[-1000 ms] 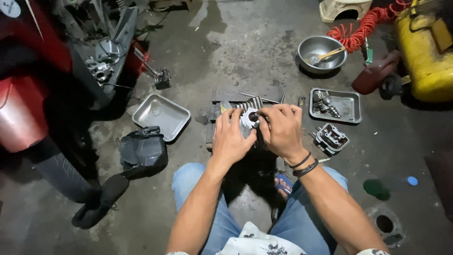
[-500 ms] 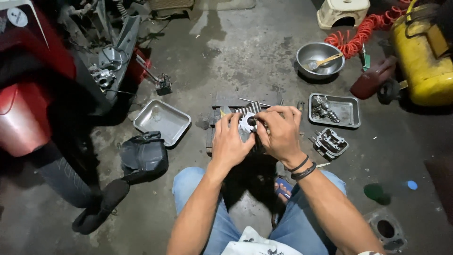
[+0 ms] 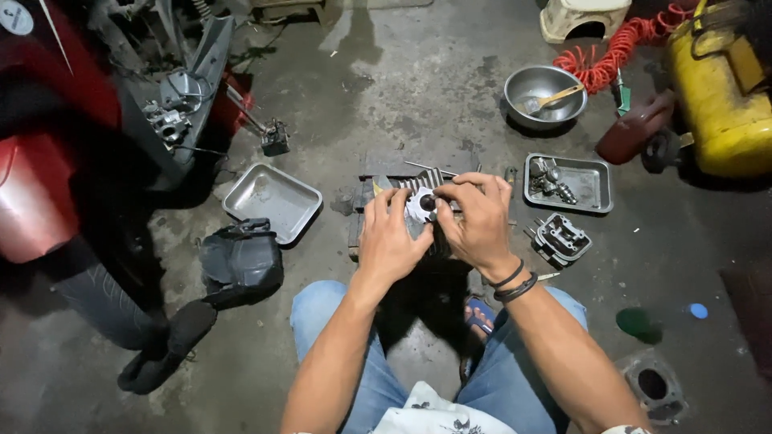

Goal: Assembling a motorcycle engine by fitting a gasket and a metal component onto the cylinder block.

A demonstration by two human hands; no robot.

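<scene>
Both hands met at the middle of the floor [image 3: 434,96], straight out ahead between the knees. The left hand [image 3: 390,237] cupped the finned cylinder [image 3: 426,186] from its near-left side, fingers curled onto it. The right hand [image 3: 476,219] lay over the right side, fingertips pinching at the pale round part [image 3: 418,205] on top. The cylinder's fins ran left to right across the view, and both hands sat equally close. An empty tray [image 3: 272,201] lay left, a tray of parts [image 3: 591,181] right.
</scene>
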